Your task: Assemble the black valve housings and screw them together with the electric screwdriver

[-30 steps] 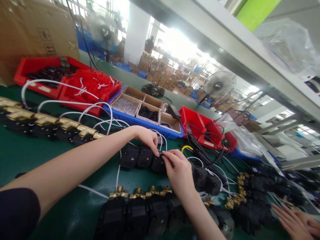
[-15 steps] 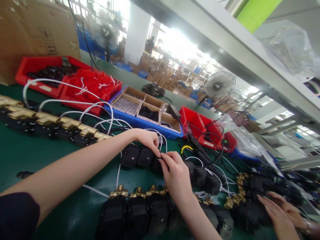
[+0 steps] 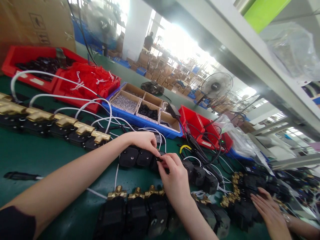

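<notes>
My left hand [image 3: 146, 141] reaches in over the bench, thumb and finger pinched together. Against its fingertips, my right hand [image 3: 176, 173] pinches too, and a small black part [image 3: 159, 159] shows between them. The fingers hide most of that part. Both hands are at a row of black box-shaped housings [image 3: 128, 156], over one partly covered housing [image 3: 155, 163]. Nearer me stands another row of black housings [image 3: 136, 216] topped with brass tee fittings [image 3: 117, 192]; my right forearm crosses this row.
Brass-fitted units [image 3: 63, 120] with white cables [image 3: 65, 96] line the left. Behind are red bins [image 3: 37, 81], a blue tray [image 3: 142, 119] of small parts and more red bins [image 3: 206, 143]. A screwdriver [image 3: 21, 176] lies left. A co-worker's hands [image 3: 268, 206] touch black units at right.
The view has shifted slightly, showing more of the screwdriver at left. My hands stay pinched together at the same spot, and the black part shows more. The co-worker's hands have moved slightly.
</notes>
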`<action>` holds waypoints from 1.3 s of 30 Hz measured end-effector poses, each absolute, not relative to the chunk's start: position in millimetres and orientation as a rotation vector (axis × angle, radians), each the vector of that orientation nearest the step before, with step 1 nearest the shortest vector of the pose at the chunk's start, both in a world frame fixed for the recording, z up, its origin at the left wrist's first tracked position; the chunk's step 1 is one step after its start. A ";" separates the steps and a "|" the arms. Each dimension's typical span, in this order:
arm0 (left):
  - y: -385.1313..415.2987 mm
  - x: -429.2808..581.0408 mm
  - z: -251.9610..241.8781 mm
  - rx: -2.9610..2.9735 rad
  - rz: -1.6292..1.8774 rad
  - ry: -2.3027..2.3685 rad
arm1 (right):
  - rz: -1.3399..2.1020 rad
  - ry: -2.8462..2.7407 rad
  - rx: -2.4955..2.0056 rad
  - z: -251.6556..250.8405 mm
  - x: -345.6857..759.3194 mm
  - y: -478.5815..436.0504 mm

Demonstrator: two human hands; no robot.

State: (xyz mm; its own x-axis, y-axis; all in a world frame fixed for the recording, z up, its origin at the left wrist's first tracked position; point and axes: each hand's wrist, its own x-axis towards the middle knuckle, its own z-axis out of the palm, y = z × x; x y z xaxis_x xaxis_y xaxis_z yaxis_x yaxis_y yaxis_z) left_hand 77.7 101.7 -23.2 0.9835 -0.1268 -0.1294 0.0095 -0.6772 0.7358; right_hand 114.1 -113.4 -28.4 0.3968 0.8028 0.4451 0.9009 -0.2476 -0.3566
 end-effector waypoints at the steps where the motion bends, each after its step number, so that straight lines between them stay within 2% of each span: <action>1: 101.9 77.8 -24.0 2.307 -0.209 -0.085 | -0.244 -1.465 -2.105 -28.1 113.0 -113.2; 31: 98.6 75.2 -24.2 2.338 -0.146 -0.100 | -0.310 -1.732 -2.114 -24.7 116.8 -111.3; 39: 95.7 75.4 -23.3 2.351 -0.136 -0.080 | -0.390 -1.637 -2.212 -26.9 110.9 -107.1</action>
